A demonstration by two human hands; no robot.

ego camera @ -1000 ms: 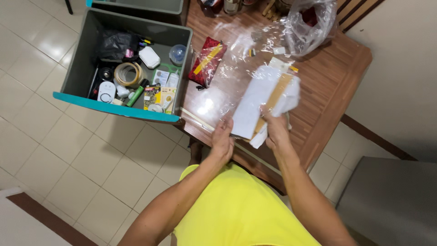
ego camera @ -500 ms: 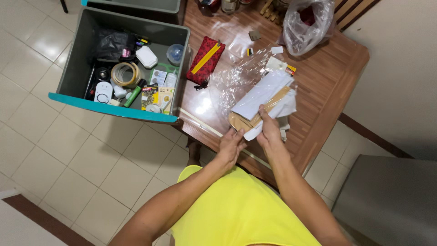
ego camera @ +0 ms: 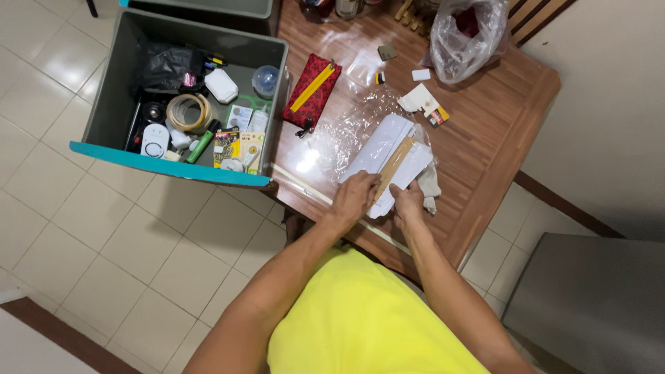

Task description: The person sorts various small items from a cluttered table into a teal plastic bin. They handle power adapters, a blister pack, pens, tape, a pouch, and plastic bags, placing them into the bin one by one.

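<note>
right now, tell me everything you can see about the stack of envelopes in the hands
The stack of envelopes is mostly white paper with one brown envelope showing as a strip between the white ones. It lies flat and slanted on the wooden table, partly under crinkled clear plastic wrap. The left hand and right hand both grip its near end.

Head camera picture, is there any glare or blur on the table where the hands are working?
Head view: a bright glare spot sits on the clear plastic wrap on the wooden table, just beyond the left hand; the right hand and the stack of envelopes look fairly sharp; frame edges bend slightly.
</note>
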